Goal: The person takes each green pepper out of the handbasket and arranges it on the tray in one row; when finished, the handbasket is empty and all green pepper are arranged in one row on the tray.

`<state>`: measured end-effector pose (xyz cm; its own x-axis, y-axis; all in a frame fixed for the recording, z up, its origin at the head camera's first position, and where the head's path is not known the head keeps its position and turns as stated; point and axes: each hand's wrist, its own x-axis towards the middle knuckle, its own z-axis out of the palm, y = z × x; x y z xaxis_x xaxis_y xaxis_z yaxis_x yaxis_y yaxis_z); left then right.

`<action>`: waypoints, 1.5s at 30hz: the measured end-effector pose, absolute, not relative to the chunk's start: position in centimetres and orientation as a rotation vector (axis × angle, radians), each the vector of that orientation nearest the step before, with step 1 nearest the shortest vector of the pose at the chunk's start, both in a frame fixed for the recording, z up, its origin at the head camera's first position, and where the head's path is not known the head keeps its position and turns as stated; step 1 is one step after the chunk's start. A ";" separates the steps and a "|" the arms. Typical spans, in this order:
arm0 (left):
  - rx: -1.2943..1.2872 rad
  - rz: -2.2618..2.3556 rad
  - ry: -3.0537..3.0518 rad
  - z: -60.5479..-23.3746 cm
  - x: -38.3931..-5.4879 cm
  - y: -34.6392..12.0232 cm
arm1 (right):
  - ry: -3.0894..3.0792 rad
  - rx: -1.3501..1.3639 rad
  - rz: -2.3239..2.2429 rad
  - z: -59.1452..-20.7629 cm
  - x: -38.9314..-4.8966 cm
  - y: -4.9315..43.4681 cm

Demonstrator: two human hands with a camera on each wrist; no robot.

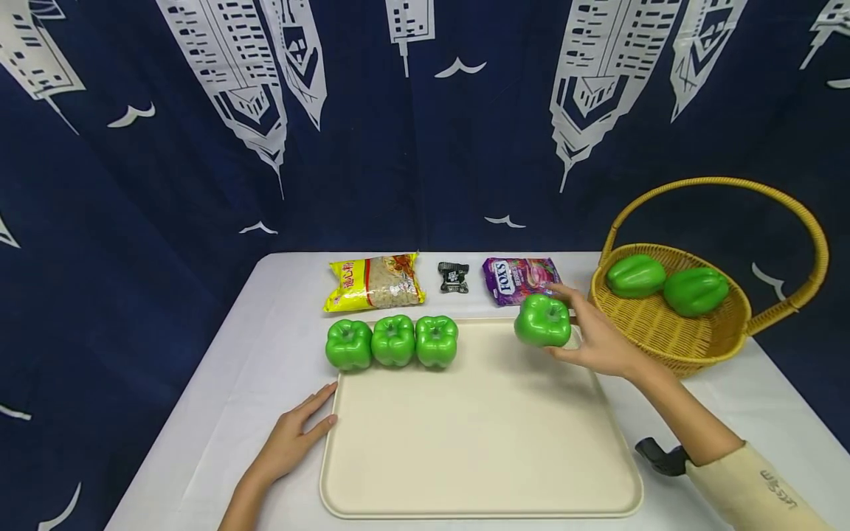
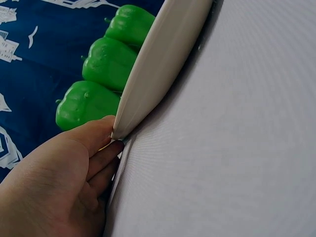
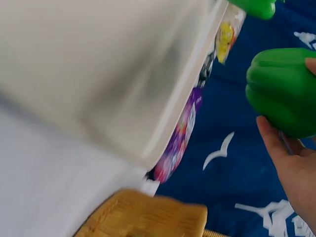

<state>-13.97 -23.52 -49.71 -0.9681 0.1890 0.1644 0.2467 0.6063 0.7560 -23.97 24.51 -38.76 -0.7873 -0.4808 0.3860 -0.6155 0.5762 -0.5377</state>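
My right hand (image 1: 600, 341) grips a green bell pepper (image 1: 542, 321) above the tray's far right part, and the right wrist view shows fingers and thumb round this pepper (image 3: 286, 91). Three more green bell peppers (image 1: 393, 341) stand side by side along the far left edge of the cream tray (image 1: 478, 442). At that tray's left edge rests my left hand (image 1: 288, 442), its fingers extended and fingertips touching the rim. Up close in the left wrist view, the hand (image 2: 59, 173) meets the rim (image 2: 148, 84), with the row of peppers beyond.
A wicker basket (image 1: 671, 343) with a tall handle stands at the right, holding two green fruits or vegetables (image 1: 696, 291). Behind the tray lie a yellow food bag (image 1: 375, 282), a small black packet (image 1: 454, 277) and a purple candy bag (image 1: 518, 276). A dark patterned curtain hangs behind.
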 end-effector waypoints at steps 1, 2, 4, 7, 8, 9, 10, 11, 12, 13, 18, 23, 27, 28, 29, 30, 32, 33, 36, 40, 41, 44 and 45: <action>-0.377 -1.311 -2.755 -49.7 -14.0 -23.5 | -2.622 0.937 1.010 -38.9 -24.0 24.1; -0.378 -1.311 -2.755 -49.7 -14.0 -23.5 | -2.638 0.950 1.014 -38.9 -24.1 23.6; -0.383 -1.318 -2.757 -49.7 -14.0 -23.5 | -2.671 0.976 1.015 -39.0 -24.1 22.8; -0.379 -1.323 -2.760 -49.6 -14.0 -23.5 | -2.711 1.021 0.968 -39.2 -24.2 21.4; -0.378 -1.325 -2.761 -49.5 -14.0 -23.5 | -2.725 1.036 0.956 -39.3 -24.3 20.9; -0.378 -1.327 -2.760 -49.5 -14.0 -23.5 | -2.735 1.055 0.942 -39.4 -24.4 20.5; -0.378 -1.327 -2.759 -49.5 -13.9 -23.5 | -2.745 1.070 0.928 -39.6 -24.4 20.1; -0.378 -1.328 -2.758 -49.4 -13.9 -23.5 | -2.753 1.087 0.923 -39.8 -24.5 19.6; -0.377 -1.327 -2.759 -49.4 -13.9 -23.5 | -2.763 1.100 0.915 -39.9 -24.6 19.2; -0.378 -1.326 -2.758 -49.4 -13.9 -23.5 | -2.775 1.111 0.922 -40.1 -24.7 18.8; -0.380 -1.320 -2.758 -49.3 -13.9 -23.4 | -2.844 1.139 0.885 -40.6 -24.9 17.5; -0.383 -1.319 -2.759 -49.3 -14.0 -23.4 | -2.845 1.140 0.857 -40.8 -25.1 17.2; -0.377 -1.311 -2.757 -49.3 -14.0 -23.5 | -2.819 1.153 0.881 -41.0 -25.3 17.1; -0.374 -1.309 -2.755 -49.2 -14.0 -23.5 | -2.815 1.157 0.889 -41.0 -25.4 17.1; -0.374 -1.309 -2.753 -49.2 -14.0 -23.5 | -2.810 1.162 0.897 -41.1 -25.4 17.1; -0.374 -1.310 -2.751 -49.2 -14.1 -23.5 | -2.806 1.165 0.906 -41.1 -25.5 17.1; -0.373 -1.311 -2.749 -49.3 -14.1 -23.5 | -2.803 1.167 0.917 -41.2 -25.5 17.0; -0.373 -1.309 -2.749 -49.3 -14.1 -23.5 | -2.802 1.167 0.920 -41.2 -25.5 17.0; -0.374 -1.310 -2.747 -49.5 -14.1 -23.6 | -2.809 1.165 0.926 -41.4 -25.5 17.0; -0.374 -1.307 -2.747 -49.7 -14.1 -23.6 | -2.825 1.159 0.930 -41.5 -25.5 17.1; -0.373 -1.309 -2.747 -49.7 -14.0 -23.6 | -2.830 1.156 0.929 -41.5 -25.5 17.2; -0.375 -1.311 -2.748 -49.8 -14.0 -23.7 | -2.829 1.151 0.926 -41.6 -25.4 17.3; -0.376 -1.312 -2.748 -49.8 -14.0 -23.7 | -2.824 1.150 0.926 -41.5 -25.3 17.3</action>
<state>-13.96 -23.66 -49.80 -0.9673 0.1879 0.1705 0.2507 0.6048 0.7559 -25.31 17.29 -41.54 -0.7387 -0.6524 0.1694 -0.6260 0.5708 -0.5313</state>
